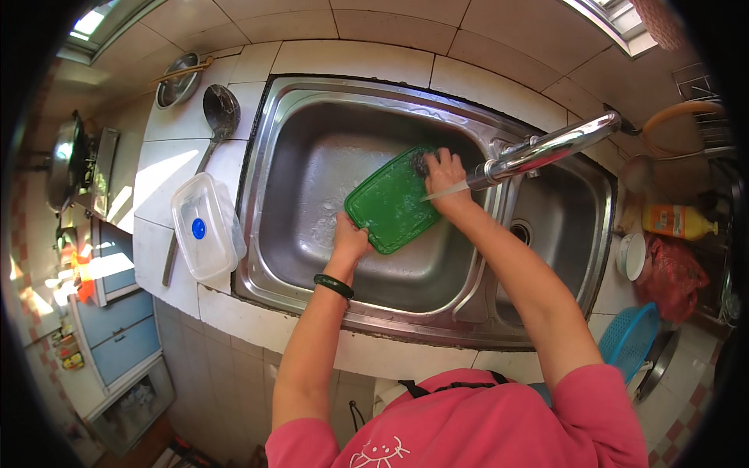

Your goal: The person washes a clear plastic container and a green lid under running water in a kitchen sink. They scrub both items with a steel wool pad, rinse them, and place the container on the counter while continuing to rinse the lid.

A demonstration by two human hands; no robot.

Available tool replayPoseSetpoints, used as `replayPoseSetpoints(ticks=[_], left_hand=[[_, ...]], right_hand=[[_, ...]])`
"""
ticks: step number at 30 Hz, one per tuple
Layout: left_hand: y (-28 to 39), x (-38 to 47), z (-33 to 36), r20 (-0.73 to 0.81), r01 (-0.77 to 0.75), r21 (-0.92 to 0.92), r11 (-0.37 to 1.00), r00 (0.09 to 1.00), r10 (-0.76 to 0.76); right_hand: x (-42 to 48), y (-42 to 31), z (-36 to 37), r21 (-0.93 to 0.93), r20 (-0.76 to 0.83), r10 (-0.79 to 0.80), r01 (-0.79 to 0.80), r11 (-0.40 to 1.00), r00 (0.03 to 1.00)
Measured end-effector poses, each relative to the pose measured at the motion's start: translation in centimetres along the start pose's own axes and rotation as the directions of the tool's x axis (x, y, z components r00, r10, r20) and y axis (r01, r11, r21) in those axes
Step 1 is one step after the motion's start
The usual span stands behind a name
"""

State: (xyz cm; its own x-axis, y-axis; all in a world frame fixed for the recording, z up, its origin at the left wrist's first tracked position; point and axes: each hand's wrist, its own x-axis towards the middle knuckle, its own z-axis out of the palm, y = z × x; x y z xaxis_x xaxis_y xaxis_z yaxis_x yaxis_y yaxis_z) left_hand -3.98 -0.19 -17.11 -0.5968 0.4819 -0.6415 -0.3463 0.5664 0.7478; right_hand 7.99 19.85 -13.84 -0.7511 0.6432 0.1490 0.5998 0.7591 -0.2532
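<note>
Over the left basin of a stainless steel sink (281, 210), my left hand (351, 238) grips the lower left corner of a green rectangular plastic lid or shallow tray (389, 205). My right hand (447, 181) presses a dark scouring pad (420, 164), which looks like metal mesh, onto its upper right part. Water runs from the chrome faucet (550, 149) past my right hand and onto the green surface. Small drops and some foam show on the green plastic. A dark bangle circles my left wrist.
Left of the sink, a clear plastic container (202, 251) with a blue round valve lies across the handle of a metal ladle (221, 114). A metal bowl (177, 88) stands behind. At right are a white bowl (632, 257), a yellow bottle (676, 222), a red plastic bag (673, 281) and a blue colander (629, 342).
</note>
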Motion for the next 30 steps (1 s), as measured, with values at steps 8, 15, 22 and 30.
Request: replayPoseSetpoints(ticks=[8,15,22,30], left_hand=[[0.3,0.3,0.0,0.022,-0.049,-0.066,0.997,0.998,0.051],[-0.2,0.1,0.1,0.042,-0.007,0.030,1.000,0.999,0.006],[0.6,-0.7,0.7,-0.040,0.006,0.078,0.997,0.999,-0.003],[0.5,-0.9,-0.2,0.044,0.084,-0.068,0.994,0.996,-0.082]], right_hand=[[-2.5,-8.9,2.2,0.330,-0.014,-0.548,0.521,0.787,0.837],[0.2,1.9,-0.3,-0.088,0.208,-0.024,0.044,0.995,0.978],[1.6,-8.1,2.9,0.206,0.072,-0.352,0.331,0.921,0.933],[4.4,-1.5,0.3,-0.004,0.122,-0.087,0.088,0.996,0.989]])
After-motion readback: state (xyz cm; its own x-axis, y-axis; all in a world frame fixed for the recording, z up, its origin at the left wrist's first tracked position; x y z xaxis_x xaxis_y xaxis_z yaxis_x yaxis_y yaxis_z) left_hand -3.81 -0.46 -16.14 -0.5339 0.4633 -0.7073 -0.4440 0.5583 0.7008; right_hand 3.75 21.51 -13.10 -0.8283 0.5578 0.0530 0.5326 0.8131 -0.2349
